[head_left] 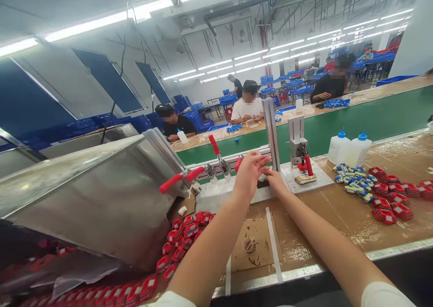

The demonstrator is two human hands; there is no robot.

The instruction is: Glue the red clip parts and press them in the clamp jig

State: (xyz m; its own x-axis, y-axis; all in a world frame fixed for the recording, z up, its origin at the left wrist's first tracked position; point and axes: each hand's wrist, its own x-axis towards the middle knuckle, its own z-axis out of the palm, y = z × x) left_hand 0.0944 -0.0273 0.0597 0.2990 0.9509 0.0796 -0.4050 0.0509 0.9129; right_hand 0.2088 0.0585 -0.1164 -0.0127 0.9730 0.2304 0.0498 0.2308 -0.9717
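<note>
My left hand (251, 171) is raised over the clamp fixture, its fingers stretched to the right and nothing seen in them. Just behind it shows part of a red clamp handle (238, 162). My right hand (276, 183) is low beside it, fingertips drawn together over the fixture base (216, 196); what they hold, if anything, is hidden. Toggle clamps with red handles (214, 144) line the fixture to the left. Red plastic cases (182, 239) lie heaped by my left forearm. On the right are more red cases (394, 194) and small blue, yellow and white parts (355, 180).
A second clamp stand (299, 149) is right of my hands. Two white bottles with blue caps (350, 149) stand behind the small parts. A sheet-metal chute (91, 199) fills the left. Cardboard (253, 244) lies in front. Co-workers sit beyond the green belt (338, 126).
</note>
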